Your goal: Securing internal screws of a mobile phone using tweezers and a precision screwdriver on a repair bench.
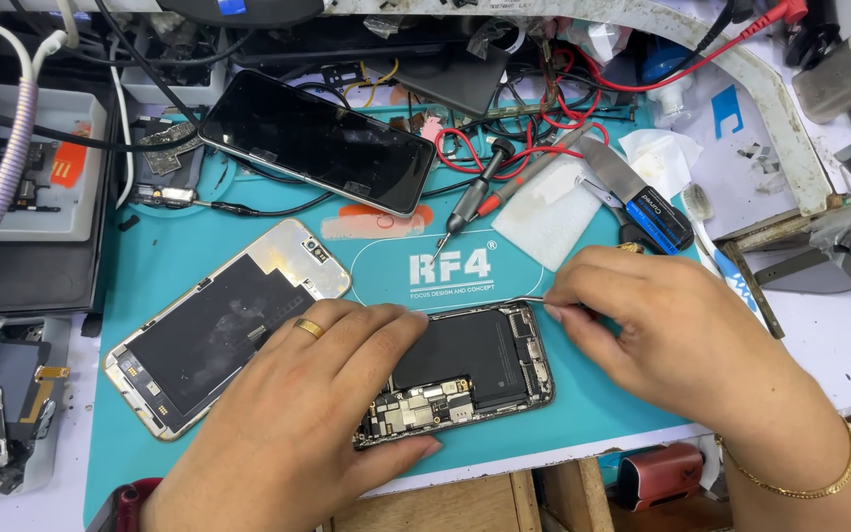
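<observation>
An opened phone body (470,369) is pinned flat near the tabletop's (583,414) front edge by the left hand (297,414). Thin tweezers (534,299) are pinched closed-fingered by the right hand (662,335) at its top edge; a detached screen (219,325) lies just left.

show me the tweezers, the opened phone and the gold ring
tweezers (532,299), head view, on the thin metal shaft left of the right hand
opened phone (475,355), head view, on its black battery
gold ring (309,328), head view, on the band, left hand

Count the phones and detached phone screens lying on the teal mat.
3: an opened phone under the left hand, a detached screen panel face down at its left, and a dark phone face up behind. More may be hidden.
</observation>
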